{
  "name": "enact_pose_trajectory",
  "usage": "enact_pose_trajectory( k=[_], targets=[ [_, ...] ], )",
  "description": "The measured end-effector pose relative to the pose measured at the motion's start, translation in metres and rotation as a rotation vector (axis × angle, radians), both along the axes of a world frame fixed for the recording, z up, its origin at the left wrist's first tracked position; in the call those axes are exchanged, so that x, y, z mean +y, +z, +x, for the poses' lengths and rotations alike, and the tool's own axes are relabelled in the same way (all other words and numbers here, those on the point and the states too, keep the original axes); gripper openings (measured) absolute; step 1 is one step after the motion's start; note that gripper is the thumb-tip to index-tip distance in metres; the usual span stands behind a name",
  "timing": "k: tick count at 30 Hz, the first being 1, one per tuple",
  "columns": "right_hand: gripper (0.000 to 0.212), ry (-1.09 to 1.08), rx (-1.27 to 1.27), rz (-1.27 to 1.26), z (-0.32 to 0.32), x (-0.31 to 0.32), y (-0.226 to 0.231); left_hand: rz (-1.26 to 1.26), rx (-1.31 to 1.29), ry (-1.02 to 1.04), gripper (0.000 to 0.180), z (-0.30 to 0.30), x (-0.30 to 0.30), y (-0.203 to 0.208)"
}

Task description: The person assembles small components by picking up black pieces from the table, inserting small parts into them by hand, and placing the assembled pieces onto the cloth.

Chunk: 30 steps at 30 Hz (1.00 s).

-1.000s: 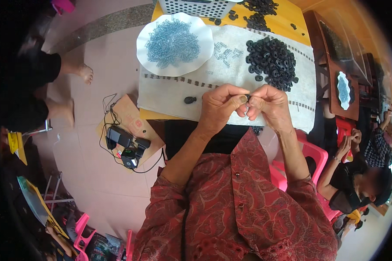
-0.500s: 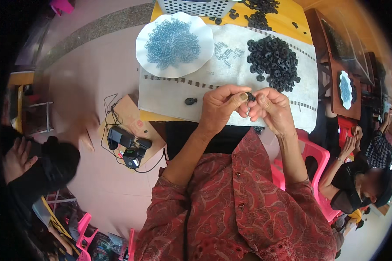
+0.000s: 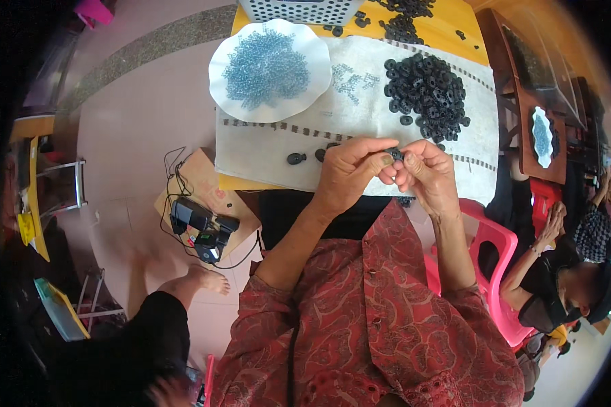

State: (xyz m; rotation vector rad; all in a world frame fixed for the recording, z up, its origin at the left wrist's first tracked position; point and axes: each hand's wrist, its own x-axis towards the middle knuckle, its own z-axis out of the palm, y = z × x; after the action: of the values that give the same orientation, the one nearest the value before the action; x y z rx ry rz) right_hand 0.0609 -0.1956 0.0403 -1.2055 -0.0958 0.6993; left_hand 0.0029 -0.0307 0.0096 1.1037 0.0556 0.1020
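My left hand [image 3: 355,173] and my right hand [image 3: 428,173] meet over the near edge of the cloth-covered table. Between them, pinched by the thumbs and fingers of both, is a small black plastic cord lock [image 3: 397,155], partly covered by the fingertips. Left of my hands lie a black cord lock [image 3: 296,158] and another black piece [image 3: 320,155] half hidden by the left hand. A heap of black plastic parts [image 3: 428,95] is beyond my right hand. Small metal springs [image 3: 268,68] fill a white scalloped plate [image 3: 218,88]; several loose springs [image 3: 349,83] lie on the cloth.
A perforated grey basket [image 3: 305,12] stands at the far edge, beside more black parts [image 3: 402,30] on the yellow tabletop. Chargers with cables [image 3: 204,230] sit on cardboard at the left. A pink chair [image 3: 495,271] is at my right. Other people are on both sides.
The held piece has shifted slightly right and down with my hands. Black pieces beside my left hand have come into view. A person at the left has moved, a bare foot now showing.
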Motion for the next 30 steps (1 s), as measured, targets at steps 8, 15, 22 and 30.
enact_pose_trajectory(
  k=[8, 15, 22, 30],
  targets=[
    [0.012, -0.048, -0.201, -0.252, -0.011, -0.004, 0.003, 0.025, 0.077, -0.059, 0.018, -0.001, -0.009, -0.007],
    [0.012, -0.015, -0.185, -0.208, -0.017, 0.008, -0.001, 0.048, 0.127, -0.123, 0.018, -0.005, 0.016, 0.0],
    [0.01, 0.044, -0.252, -0.371, -0.024, 0.031, -0.007, 0.366, 0.311, -0.033, 0.015, -0.013, 0.058, 0.031],
    [0.012, 0.099, -0.552, -0.526, -0.026, 0.041, -0.02, 0.49, 0.247, 0.205, 0.015, -0.017, 0.083, 0.04]
  ],
)
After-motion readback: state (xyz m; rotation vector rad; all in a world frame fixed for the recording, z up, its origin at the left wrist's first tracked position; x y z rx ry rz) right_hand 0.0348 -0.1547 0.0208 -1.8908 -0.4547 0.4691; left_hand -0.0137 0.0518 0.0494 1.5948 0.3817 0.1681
